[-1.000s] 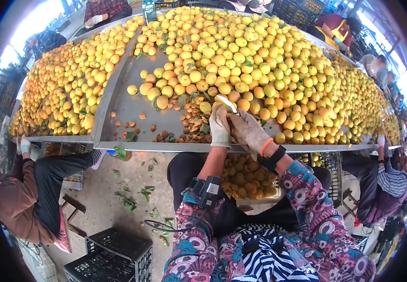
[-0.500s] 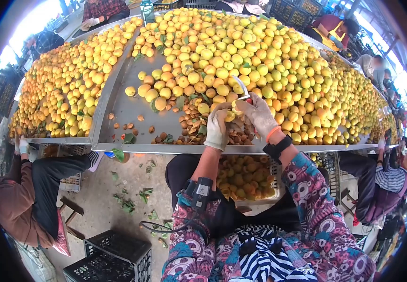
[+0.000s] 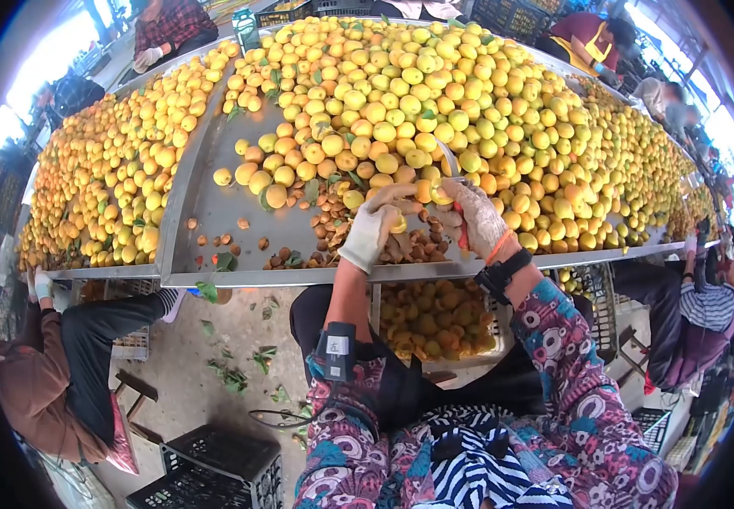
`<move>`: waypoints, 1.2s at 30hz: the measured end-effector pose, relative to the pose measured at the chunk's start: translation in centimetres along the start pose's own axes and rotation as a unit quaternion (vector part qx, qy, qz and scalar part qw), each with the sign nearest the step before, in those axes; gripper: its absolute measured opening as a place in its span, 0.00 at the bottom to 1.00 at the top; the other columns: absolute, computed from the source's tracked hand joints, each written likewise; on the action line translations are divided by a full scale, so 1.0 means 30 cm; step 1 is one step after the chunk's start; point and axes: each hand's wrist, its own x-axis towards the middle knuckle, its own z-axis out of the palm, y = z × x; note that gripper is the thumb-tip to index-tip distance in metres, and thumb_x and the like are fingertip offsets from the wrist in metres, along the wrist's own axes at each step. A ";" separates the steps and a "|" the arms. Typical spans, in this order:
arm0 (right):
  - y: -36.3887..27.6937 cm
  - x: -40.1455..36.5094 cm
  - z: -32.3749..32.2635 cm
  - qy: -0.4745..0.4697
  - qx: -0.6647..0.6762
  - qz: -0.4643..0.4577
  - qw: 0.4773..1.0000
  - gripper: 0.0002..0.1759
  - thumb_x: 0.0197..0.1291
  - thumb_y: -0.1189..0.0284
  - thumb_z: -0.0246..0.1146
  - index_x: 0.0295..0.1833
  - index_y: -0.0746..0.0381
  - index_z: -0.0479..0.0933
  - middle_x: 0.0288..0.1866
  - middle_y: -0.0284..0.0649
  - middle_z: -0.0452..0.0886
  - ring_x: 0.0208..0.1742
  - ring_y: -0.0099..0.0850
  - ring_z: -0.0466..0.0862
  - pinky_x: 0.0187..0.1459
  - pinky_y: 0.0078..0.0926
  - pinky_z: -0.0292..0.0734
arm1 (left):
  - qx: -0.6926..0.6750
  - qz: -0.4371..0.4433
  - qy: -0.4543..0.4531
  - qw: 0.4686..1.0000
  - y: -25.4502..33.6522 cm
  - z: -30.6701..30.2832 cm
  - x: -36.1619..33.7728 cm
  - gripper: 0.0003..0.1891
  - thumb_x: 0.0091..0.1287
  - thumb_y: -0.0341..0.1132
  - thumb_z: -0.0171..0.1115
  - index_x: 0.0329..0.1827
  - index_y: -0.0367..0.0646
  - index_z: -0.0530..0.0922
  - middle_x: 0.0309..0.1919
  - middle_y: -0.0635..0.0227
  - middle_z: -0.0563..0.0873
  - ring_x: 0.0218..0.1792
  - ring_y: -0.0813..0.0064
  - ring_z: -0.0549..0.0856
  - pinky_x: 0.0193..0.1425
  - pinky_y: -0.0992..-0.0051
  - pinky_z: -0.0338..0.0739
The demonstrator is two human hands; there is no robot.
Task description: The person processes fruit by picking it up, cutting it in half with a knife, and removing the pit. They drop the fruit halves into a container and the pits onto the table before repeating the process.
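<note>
On my feed the left hand (image 3: 373,227), in a knit cotton glove, has its fingers curled round one apricot (image 3: 397,224). It sits just above the steel table's (image 3: 214,212) near edge, over the wrinkled brown pits (image 3: 418,246) heaped there. I judge the fruit light, soft-skinned and easily bruised, best held across its round cheeks. The right hand (image 3: 479,219), also gloved, is clenched on a knife (image 3: 450,161), its thin pale blade rising just beside the fruit. Smooth heaped fruit (image 3: 435,93) covers the table farther up.
</note>
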 end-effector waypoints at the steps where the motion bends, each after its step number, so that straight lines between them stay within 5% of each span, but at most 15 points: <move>1: 0.005 0.000 -0.004 0.004 -0.004 -0.003 1.000 0.10 0.66 0.63 0.61 0.41 0.56 0.70 0.26 0.29 0.71 0.19 0.18 0.68 0.18 0.15 0.62 | 0.016 -0.070 -0.008 0.997 0.024 -0.009 -0.006 0.21 0.63 0.30 0.46 0.59 0.41 0.75 0.42 0.59 0.84 0.30 0.69 0.87 0.34 0.73 0.80; 2: 0.007 0.004 -0.005 0.007 -0.011 -0.006 1.000 0.10 0.66 0.63 0.61 0.41 0.56 0.70 0.26 0.29 0.71 0.19 0.18 0.68 0.18 0.15 0.62 | 0.033 -0.137 -0.019 0.990 0.048 -0.019 -0.013 0.21 0.63 0.29 0.47 0.59 0.43 0.76 0.40 0.59 0.85 0.29 0.70 0.87 0.34 0.74 0.79; 4: 0.003 0.001 0.000 0.017 -0.016 -0.005 1.000 0.10 0.66 0.63 0.62 0.42 0.56 0.70 0.26 0.29 0.71 0.19 0.18 0.68 0.18 0.15 0.63 | 0.312 -0.118 0.056 0.941 0.036 0.001 -0.019 0.20 0.62 0.28 0.48 0.57 0.43 0.78 0.39 0.58 0.85 0.28 0.75 0.86 0.31 0.78 0.77; 5: -0.002 -0.004 0.008 0.023 -0.014 -0.003 1.000 0.10 0.66 0.63 0.62 0.42 0.56 0.70 0.27 0.29 0.71 0.20 0.18 0.68 0.18 0.15 0.63 | 0.076 -0.143 0.109 0.981 0.034 -0.001 -0.026 0.17 0.61 0.25 0.54 0.53 0.42 0.80 0.37 0.62 0.85 0.29 0.78 0.84 0.31 0.79 0.75; 8: -0.009 -0.015 0.025 0.032 -0.009 0.001 0.999 0.11 0.65 0.64 0.63 0.45 0.57 0.70 0.27 0.30 0.72 0.20 0.17 0.69 0.18 0.15 0.64 | 0.176 0.091 0.177 0.964 -0.005 -0.040 -0.017 0.16 0.59 0.24 0.60 0.51 0.42 0.81 0.34 0.65 0.84 0.28 0.82 0.82 0.31 0.79 0.75; 9: -0.009 -0.014 0.029 0.032 -0.009 0.002 0.999 0.12 0.65 0.64 0.63 0.46 0.57 0.70 0.28 0.30 0.73 0.20 0.17 0.69 0.18 0.15 0.65 | 0.020 0.038 0.158 0.987 -0.008 -0.034 -0.014 0.16 0.60 0.28 0.64 0.53 0.42 0.80 0.36 0.69 0.84 0.30 0.82 0.80 0.33 0.80 0.74; 12: 0.024 0.003 0.049 0.041 -0.015 -0.031 0.999 0.12 0.64 0.65 0.64 0.47 0.57 0.71 0.29 0.30 0.75 0.20 0.17 0.71 0.17 0.14 0.67 | -0.118 0.043 0.135 0.983 0.110 0.047 -0.015 0.17 0.61 0.29 0.66 0.55 0.40 0.80 0.40 0.70 0.83 0.35 0.83 0.79 0.39 0.80 0.75; 14: 0.040 0.003 0.071 0.042 -0.043 -0.036 0.998 0.12 0.63 0.66 0.65 0.48 0.58 0.73 0.30 0.29 0.77 0.20 0.17 0.73 0.17 0.14 0.69 | -0.224 -0.056 0.096 0.968 0.070 0.061 -0.016 0.22 0.61 0.30 0.69 0.58 0.32 0.75 0.48 0.67 0.83 0.47 0.77 0.83 0.54 0.77 0.77; 17: 0.055 0.003 0.113 0.033 -0.080 -0.064 0.994 0.14 0.63 0.67 0.65 0.51 0.59 0.74 0.30 0.28 0.77 0.20 0.16 0.74 0.17 0.14 0.68 | -0.305 -0.087 0.074 0.945 -0.031 0.054 0.007 0.23 0.63 0.30 0.66 0.60 0.31 0.73 0.50 0.63 0.82 0.48 0.80 0.82 0.54 0.79 0.77; 20: 0.029 -0.018 0.144 0.015 -0.141 -0.075 0.987 0.14 0.63 0.68 0.65 0.52 0.60 0.74 0.30 0.29 0.77 0.21 0.16 0.74 0.18 0.14 0.68 | -0.273 -0.025 0.092 0.957 0.107 0.067 -0.010 0.18 0.67 0.37 0.61 0.57 0.37 0.78 0.46 0.74 0.82 0.43 0.86 0.77 0.49 0.81 0.72; 23: 0.015 -0.024 0.147 0.008 -0.171 -0.099 0.980 0.15 0.63 0.69 0.65 0.53 0.60 0.73 0.30 0.29 0.77 0.21 0.15 0.74 0.19 0.13 0.68 | -0.104 0.032 0.087 0.990 0.103 0.023 -0.016 0.18 0.65 0.33 0.63 0.57 0.39 0.78 0.47 0.74 0.82 0.45 0.85 0.77 0.49 0.81 0.72; 29: 0.003 -0.035 0.166 0.008 -0.194 -0.097 0.976 0.15 0.63 0.69 0.65 0.52 0.60 0.73 0.29 0.28 0.76 0.21 0.14 0.73 0.20 0.12 0.66 | -0.016 0.161 0.168 0.972 0.110 0.046 -0.015 0.17 0.60 0.26 0.66 0.53 0.39 0.79 0.47 0.67 0.83 0.42 0.80 0.81 0.48 0.80 0.75; 36: 0.006 -0.017 0.183 0.108 -0.330 -0.135 0.928 0.16 0.59 0.63 0.68 0.46 0.62 0.77 0.28 0.28 0.77 0.26 0.15 0.73 0.28 0.16 0.69 | 0.063 0.090 0.261 0.959 0.148 0.051 -0.035 0.17 0.56 0.27 0.69 0.50 0.40 0.79 0.45 0.62 0.84 0.43 0.71 0.83 0.48 0.74 0.78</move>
